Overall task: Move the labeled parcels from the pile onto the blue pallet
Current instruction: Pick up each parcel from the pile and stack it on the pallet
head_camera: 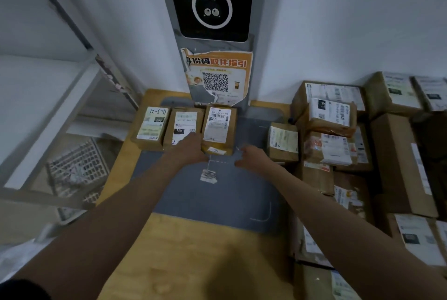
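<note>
Three brown labeled parcels stand in a row at the far edge of the blue-grey pallet (217, 200): a left parcel (150, 128), a middle parcel (183, 122) and a right parcel (219, 125). My left hand (191, 147) rests on the near end of the middle parcel, beside the right one, fingers fairly straight. My right hand (251, 157) hovers just off the right parcel's near right corner, fingers loosely curled and holding nothing. The pile of labeled parcels (338, 130) fills the right side, with one small parcel (283, 141) at its left edge.
A grey kiosk post with a black screen (212, 2) and a torn orange QR poster (217, 77) rises behind the parcels. White metal shelving (48, 96) stands to the left over a white crate (77, 166). A torn label scrap (208, 175) lies on the pallet.
</note>
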`<state>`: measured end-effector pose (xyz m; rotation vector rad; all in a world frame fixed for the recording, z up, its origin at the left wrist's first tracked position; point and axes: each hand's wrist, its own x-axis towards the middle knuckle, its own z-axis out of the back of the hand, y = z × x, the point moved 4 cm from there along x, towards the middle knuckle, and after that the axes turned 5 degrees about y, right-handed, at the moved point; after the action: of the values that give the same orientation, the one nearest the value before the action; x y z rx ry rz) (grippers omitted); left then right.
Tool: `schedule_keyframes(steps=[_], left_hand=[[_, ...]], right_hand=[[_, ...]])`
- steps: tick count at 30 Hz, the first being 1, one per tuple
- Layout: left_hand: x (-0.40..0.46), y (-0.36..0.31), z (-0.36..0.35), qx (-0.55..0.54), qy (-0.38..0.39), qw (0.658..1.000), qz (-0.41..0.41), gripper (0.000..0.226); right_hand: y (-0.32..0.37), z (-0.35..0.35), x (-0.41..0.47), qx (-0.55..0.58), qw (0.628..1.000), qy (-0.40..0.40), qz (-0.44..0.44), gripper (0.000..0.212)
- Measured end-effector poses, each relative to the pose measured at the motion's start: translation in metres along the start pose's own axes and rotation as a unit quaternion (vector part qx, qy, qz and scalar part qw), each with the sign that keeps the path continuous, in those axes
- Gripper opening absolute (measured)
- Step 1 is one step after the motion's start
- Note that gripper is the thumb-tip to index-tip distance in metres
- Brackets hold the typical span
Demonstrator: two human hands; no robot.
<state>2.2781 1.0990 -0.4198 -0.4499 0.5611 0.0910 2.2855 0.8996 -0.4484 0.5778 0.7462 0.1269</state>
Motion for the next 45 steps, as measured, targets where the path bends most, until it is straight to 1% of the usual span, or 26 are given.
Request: schedule_keyframes(steps=[2,3,5,8,11,13,14,16,19,22,25,29,32,36,38,41,42,45], left_hand=[[0.014,0.002,-0.006,-0.007,0.013,1.000,-0.006,0.070],[0.021,0.002,-0.009,-0.003,0.013,1.000,-0.002,0.078],[0.030,0.000,-0.011,-0.018,-0.002,1.000,0.018,0.086],[0.041,-0.004,-0.010,-0.076,-0.014,0.996,0.042,0.084],[0.045,-0.003,-0.011,-0.148,0.013,0.987,0.068,0.068],[0.043,-0.006,-0.013,-0.157,0.032,0.985,0.068,0.055],[0.041,-0.006,-0.015,-0.160,0.035,0.984,0.068,0.052],[0.036,-0.007,-0.019,-0.174,0.024,0.982,0.071,0.054],[0.026,-0.010,-0.022,-0.179,0.005,0.982,0.067,0.060],[0.010,-0.018,-0.022,-0.178,0.000,0.982,0.057,0.069],[-0.011,-0.028,-0.019,-0.166,-0.021,0.985,0.037,0.073],[-0.042,-0.044,-0.014,-0.150,-0.030,0.988,-0.008,0.087],[-0.065,-0.059,-0.011,-0.120,-0.024,0.992,-0.041,0.084],[-0.093,-0.088,-0.014,-0.117,-0.021,0.990,-0.074,0.101],[-0.106,-0.108,-0.021,-0.121,-0.020,0.988,-0.097,0.102],[-0.122,-0.139,-0.035,-0.124,-0.022,0.985,-0.119,0.100],[-0.127,-0.149,-0.041,-0.125,-0.024,0.984,-0.124,0.099],[-0.142,-0.180,-0.063,-0.134,-0.030,0.981,-0.135,0.093]], right_hand=[[0.005,-0.003,0.012,0.054,0.998,-0.014,-0.005,0.057],[0.007,-0.005,0.018,0.075,0.997,-0.021,-0.006,0.059],[0.012,-0.007,0.026,0.098,0.995,-0.030,-0.003,0.060],[0.019,-0.006,0.037,0.140,0.989,-0.051,0.001,0.059],[0.022,-0.006,0.041,0.180,0.980,-0.088,-0.004,0.053],[0.021,-0.008,0.040,0.157,0.983,-0.091,-0.004,0.046],[0.020,-0.009,0.038,0.136,0.987,-0.085,-0.005,0.045],[0.014,-0.010,0.031,0.118,0.990,-0.074,-0.018,0.044],[0.007,-0.009,0.013,0.140,0.987,-0.065,-0.043,0.051],[0.005,-0.008,-0.013,0.157,0.984,-0.068,-0.047,0.058],[0.003,-0.004,-0.040,0.167,0.982,-0.069,-0.051,0.065],[0.005,0.004,-0.080,0.178,0.979,-0.094,-0.024,0.063],[0.003,0.010,-0.113,0.178,0.975,-0.133,0.005,0.061],[-0.010,0.016,-0.161,0.182,0.970,-0.156,0.032,0.072],[-0.021,0.020,-0.184,0.169,0.969,-0.174,0.045,0.071],[-0.041,0.029,-0.215,0.149,0.965,-0.207,0.060,0.056],[-0.050,0.032,-0.224,0.152,0.963,-0.214,0.063,0.054],[-0.082,0.041,-0.251,0.161,0.960,-0.221,0.065,0.060]])
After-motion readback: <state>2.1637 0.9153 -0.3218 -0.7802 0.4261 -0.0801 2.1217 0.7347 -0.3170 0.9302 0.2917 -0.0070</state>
